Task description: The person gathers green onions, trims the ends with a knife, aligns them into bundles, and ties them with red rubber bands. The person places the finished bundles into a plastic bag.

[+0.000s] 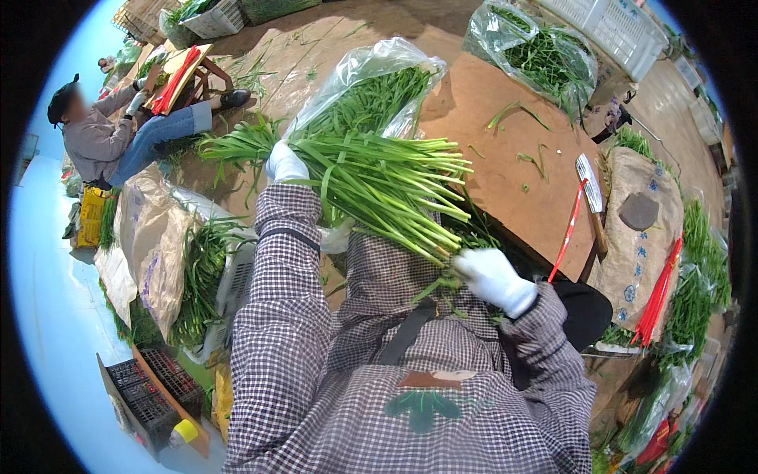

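My left hand (286,163), in a white glove, grips a bunch of green leafy stalks (385,178) near its leafy end. The pale stem ends fan out to the right, above my lap. Beside the lowest stems is my right hand (496,278), gloved in white and slightly blurred, with loose bits of leaf at its fingers; its grip is unclear. Behind the bunch lies an open clear plastic bag (408,56) full of similar greens. A brown board (509,160) to the right carries a cleaver (590,183), a red tie (568,231) and a few loose leaves.
On the right, a woven sack (645,178) bears a dark flat piece (639,211) and a bundle of red ties (658,296). Greens under brown sheeting (154,231) stand left. A co-worker (100,142) sits upper left by a small table. Black crates (157,379) are lower left.
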Tool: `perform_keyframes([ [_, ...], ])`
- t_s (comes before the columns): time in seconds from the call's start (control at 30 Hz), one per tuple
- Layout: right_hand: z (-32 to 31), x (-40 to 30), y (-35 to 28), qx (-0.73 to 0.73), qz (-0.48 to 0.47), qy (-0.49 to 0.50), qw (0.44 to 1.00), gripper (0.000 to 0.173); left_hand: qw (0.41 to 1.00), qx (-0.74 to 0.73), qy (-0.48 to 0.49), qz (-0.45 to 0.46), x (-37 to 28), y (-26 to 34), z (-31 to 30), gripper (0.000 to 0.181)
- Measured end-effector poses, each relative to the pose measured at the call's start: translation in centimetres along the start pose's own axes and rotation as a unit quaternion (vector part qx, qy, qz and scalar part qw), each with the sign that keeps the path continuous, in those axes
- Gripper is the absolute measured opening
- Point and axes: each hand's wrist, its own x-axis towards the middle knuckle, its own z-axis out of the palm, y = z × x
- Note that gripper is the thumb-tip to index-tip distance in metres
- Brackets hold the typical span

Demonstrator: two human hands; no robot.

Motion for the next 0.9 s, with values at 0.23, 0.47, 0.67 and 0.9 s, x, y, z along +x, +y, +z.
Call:
perform_keyframes([
  [0.23, -1.0, 0.1, -5.3, 0.210, 0.022, 0.128, 0.969, 0.013, 0.994, 0.046, 0.097, 0.022, -7.4, 0.4, 1.8, 0.048],
  [0.47, 2.3, 6.8, 0.9, 0.209, 0.161, 0.155, 0.952, 0.021, 0.980, 0.090, -0.173, 0.029, -15.6, 2.6, 3.6, 0.036],
  [0.67, -2.2, 6.6, 2.4, 0.521, 0.247, -0.003, 0.817, 0.022, 0.962, 0.095, -0.146, 0.209, -19.7, 2.7, 5.7, 0.029],
  [0.9, -3.1, 2.7, 2.1, 0.494, 0.269, -0.078, 0.823, 0.022, 0.956, 0.098, -0.112, 0.253, -12.6, 1.9, 4.8, 0.034],
])
